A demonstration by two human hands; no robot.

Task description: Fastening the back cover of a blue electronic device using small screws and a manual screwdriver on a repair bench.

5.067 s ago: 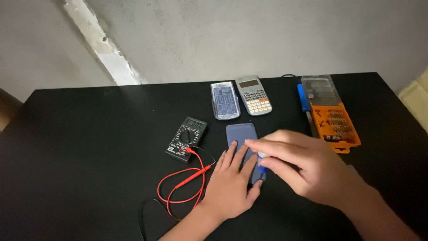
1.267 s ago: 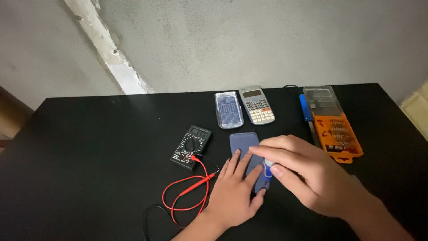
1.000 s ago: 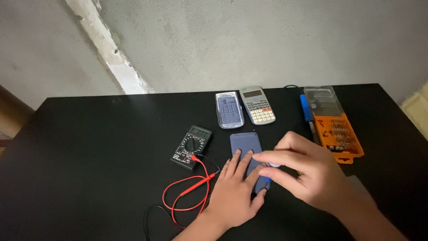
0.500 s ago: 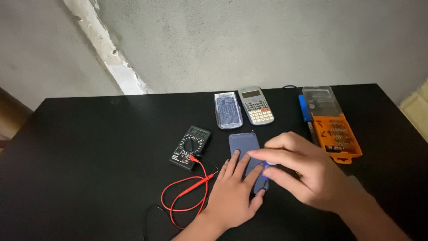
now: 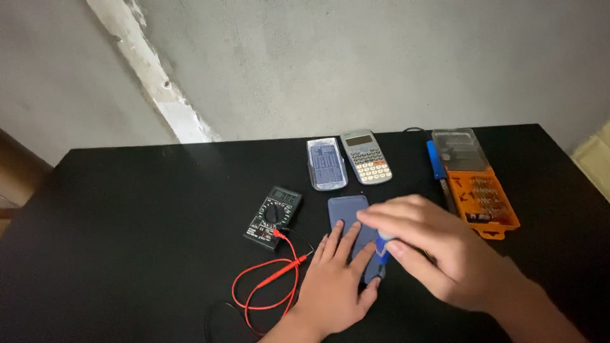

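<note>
Compared with half a second ago, little has changed: both hands stay on the same spot, the right one sitting a touch lower over the device. The black multimeter lies at about nine o'clock from the hands, its red leads looping toward the near edge of the black table. The left hand comes in from six o'clock, palm down, fingers spread flat and pressing on the lower part of the blue-grey device, which lies face down near the middle of the table; its upper end shows bare at twelve o'clock from those fingertips. The right hand reaches in from four o'clock, its fingers curled and pinched around a small blue-handled screwdriver held upright, tip down at the device's right edge just beside the left thumb. At twelve o'clock from the device lie a calculator cover and a grey calculator side by side. At two o'clock sits an orange screwdriver-bit case with its clear lid open.
</note>
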